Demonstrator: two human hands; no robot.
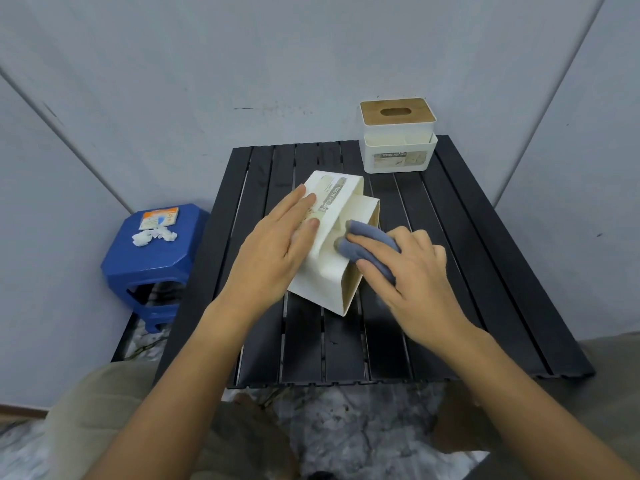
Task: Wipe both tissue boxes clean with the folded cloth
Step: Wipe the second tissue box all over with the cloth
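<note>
A black slatted table (485,271) stood against grey walls (173,81). Beside it, a blue plastic stool (152,261) carried 1 orange-and-white packet (158,218) and crumpled white tissue (154,236). The floor (363,427) looked mottled grey.

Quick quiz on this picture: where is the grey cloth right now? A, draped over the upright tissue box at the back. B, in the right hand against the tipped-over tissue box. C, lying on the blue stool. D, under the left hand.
B: the right hand grips the grey cloth against the tipped-over tissue box, while the left hand lies flat on it.
</note>
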